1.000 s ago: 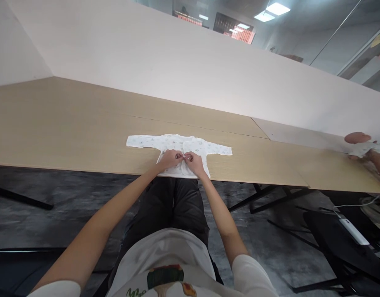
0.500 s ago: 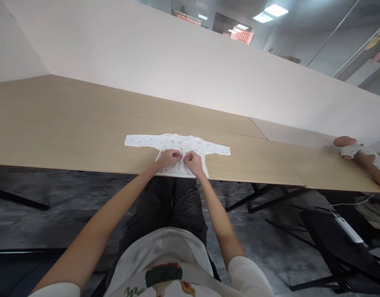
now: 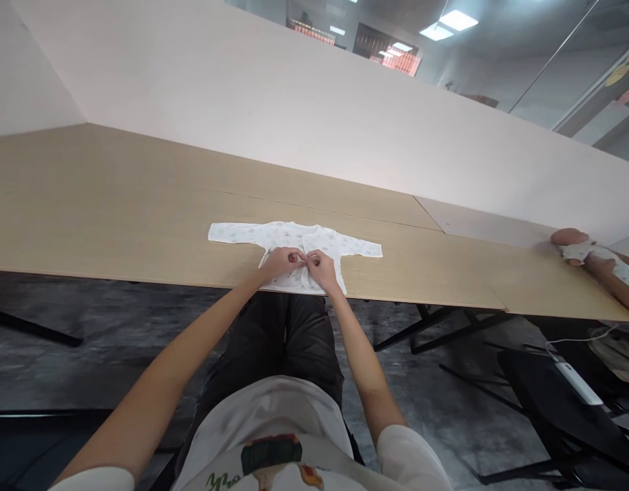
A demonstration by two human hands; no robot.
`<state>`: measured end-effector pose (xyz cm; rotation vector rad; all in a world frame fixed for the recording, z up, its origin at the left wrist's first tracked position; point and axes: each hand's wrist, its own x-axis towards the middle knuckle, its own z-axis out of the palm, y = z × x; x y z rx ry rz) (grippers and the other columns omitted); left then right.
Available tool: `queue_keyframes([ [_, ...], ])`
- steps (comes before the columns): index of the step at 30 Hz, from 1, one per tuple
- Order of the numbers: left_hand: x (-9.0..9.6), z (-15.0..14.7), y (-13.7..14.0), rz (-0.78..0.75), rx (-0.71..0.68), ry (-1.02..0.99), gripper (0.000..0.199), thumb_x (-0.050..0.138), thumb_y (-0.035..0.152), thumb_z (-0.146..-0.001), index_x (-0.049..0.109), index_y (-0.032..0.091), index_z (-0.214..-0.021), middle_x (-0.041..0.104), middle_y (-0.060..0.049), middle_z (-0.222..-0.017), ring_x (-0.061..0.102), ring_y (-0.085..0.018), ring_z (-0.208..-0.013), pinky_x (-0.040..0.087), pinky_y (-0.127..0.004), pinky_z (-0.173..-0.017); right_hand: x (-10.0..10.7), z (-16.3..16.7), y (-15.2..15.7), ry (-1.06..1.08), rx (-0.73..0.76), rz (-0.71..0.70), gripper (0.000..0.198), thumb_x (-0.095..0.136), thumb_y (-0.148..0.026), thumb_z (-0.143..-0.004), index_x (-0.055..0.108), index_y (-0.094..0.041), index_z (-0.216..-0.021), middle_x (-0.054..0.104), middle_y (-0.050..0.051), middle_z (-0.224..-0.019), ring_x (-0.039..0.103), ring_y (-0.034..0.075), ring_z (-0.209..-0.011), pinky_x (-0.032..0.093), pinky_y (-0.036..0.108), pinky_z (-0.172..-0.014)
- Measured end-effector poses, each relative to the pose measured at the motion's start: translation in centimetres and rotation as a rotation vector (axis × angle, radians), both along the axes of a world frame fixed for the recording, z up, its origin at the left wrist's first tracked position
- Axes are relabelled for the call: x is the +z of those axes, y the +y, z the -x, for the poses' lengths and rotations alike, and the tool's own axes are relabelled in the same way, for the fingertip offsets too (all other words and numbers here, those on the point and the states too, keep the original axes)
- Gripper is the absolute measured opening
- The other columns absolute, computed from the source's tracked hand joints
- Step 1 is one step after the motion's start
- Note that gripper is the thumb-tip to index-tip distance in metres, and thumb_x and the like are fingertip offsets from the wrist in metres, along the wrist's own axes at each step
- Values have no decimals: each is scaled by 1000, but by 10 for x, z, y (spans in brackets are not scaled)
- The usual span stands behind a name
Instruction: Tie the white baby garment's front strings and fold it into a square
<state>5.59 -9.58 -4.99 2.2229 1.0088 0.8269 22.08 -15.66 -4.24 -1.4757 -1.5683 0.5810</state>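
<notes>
A small white baby shirt (image 3: 278, 235) with a tiny print lies face up at the table's front edge, its long sleeves spread out to both sides. My left hand (image 3: 284, 262) pinches the front opening near the middle of the shirt. Right beside it, my right hand (image 3: 320, 269) pinches the same front edge, fingertips meeting the left ones. The bit of cloth or fastener between the fingers is too small to make out. Both wrists rest low over the shirt's lower half and hide part of it.
The long wooden table (image 3: 140, 198) runs along a white partition (image 3: 243, 95). A doll (image 3: 601, 262) in white clothing lies at the table's right end. Below stand a black chair (image 3: 544, 402) with a white power strip (image 3: 578, 382) on it, and black table legs.
My left hand has shifted slightly right, closing the small gap between the fingertips of both hands. The shirt's front edge is drawn together there; the rest lies as before.
</notes>
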Motion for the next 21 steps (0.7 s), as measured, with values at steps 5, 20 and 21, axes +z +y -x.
queue_keyframes([
  [5, 1, -2, 0, -10, 25, 17, 35, 61, 47, -75, 74, 20, -93, 61, 1, -64, 52, -12, -61, 38, -24, -60, 0, 0, 3, -20, -19, 5, 8, 59, -26, -80, 63, -23, -86, 67, -2, -69, 63, 16, -67, 47, 26, -69],
  [20, 14, -11, 29, 97, 228, -8, 24, 57, 26, -73, 73, 18, -88, 71, -5, -77, 64, -19, -75, 49, -28, -71, 16, -11, 35, -177, -234, 40, 21, 61, -21, -74, 61, -21, -95, 63, 0, -73, 63, 20, -80, 47, 31, -79],
  [21, 18, -14, 38, 94, 278, -10, 22, 56, 25, -74, 73, 17, -86, 72, -6, -81, 65, -20, -79, 49, -29, -74, 19, -8, 45, -206, -231, 32, 17, 62, -24, -76, 61, -21, -92, 65, 2, -76, 63, 21, -83, 47, 32, -80],
])
